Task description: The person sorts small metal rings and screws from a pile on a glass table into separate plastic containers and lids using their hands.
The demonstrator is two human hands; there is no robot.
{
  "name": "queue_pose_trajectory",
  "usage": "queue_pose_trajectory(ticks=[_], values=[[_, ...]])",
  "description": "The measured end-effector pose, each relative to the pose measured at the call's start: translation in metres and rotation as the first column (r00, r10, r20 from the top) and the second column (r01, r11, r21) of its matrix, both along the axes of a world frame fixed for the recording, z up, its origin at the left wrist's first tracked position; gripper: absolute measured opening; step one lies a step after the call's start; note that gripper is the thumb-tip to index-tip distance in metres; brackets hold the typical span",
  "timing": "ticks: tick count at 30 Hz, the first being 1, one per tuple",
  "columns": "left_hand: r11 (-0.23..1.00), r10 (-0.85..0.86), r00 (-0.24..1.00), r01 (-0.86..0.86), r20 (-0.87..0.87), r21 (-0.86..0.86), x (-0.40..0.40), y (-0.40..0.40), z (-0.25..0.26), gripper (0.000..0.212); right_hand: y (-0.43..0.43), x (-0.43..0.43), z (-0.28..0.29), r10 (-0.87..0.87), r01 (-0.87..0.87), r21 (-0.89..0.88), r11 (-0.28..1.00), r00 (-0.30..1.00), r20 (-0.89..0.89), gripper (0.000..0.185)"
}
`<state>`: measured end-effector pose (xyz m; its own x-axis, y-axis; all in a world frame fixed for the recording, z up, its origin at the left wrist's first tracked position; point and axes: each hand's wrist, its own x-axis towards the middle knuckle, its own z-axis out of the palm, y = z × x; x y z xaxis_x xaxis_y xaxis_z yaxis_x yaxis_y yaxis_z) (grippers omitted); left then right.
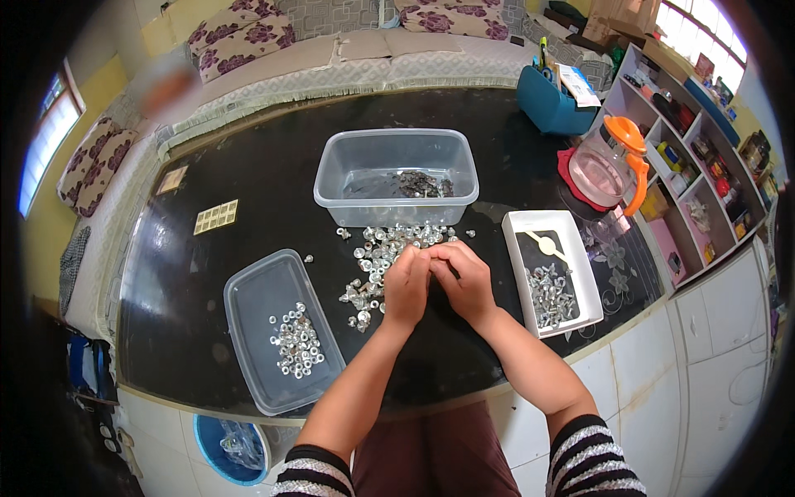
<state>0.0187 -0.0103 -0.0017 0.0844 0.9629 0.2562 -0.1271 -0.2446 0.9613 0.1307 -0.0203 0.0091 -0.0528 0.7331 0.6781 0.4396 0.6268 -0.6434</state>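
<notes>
My left hand [406, 287] and my right hand [461, 277] meet at the fingertips over a pile of metal bolts with nuts and washers [374, 266]. Thumbs and forefingers pinch together on a small fastener, almost wholly hidden by the fingers. Beyond the pile stands a clear plastic tub [397, 215] holding dark screws [423, 184]. At left, an upturned clear plastic lid [251, 310] carries many loose nuts [299, 341]. On the right, a white cardboard box [519, 273] contains silvery bolts [550, 297] and a cream-coloured flat piece [546, 246].
The black glossy table [248, 161] also bears a glass jug with an orange lid [605, 161], a teal holder [549, 102] and a sticker sheet [215, 217]. A shelf unit [677, 180] adjoins its right side. A blue bin [230, 450] stands below; a person [168, 90] is at far left.
</notes>
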Motion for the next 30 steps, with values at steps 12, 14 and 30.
queue_pose_trajectory(ticks=[12,14,30], values=[[0.994,-0.013,0.995,0.024,0.096,-0.111,0.001,-0.002,0.009,0.03,0.003,-0.002,-0.002,0.009,-0.009,0.003,1.0,0.996,-0.088,0.012],[0.994,-0.02,0.993,0.032,0.114,-0.103,0.002,0.0,0.01,0.031,0.004,-0.003,-0.002,0.0,0.003,0.045,0.999,0.997,-0.077,0.012],[0.987,-0.017,0.995,0.032,0.097,-0.155,-0.003,-0.002,0.01,0.036,-0.001,-0.004,0.003,0.027,-0.024,0.04,0.999,0.998,-0.063,0.011]])
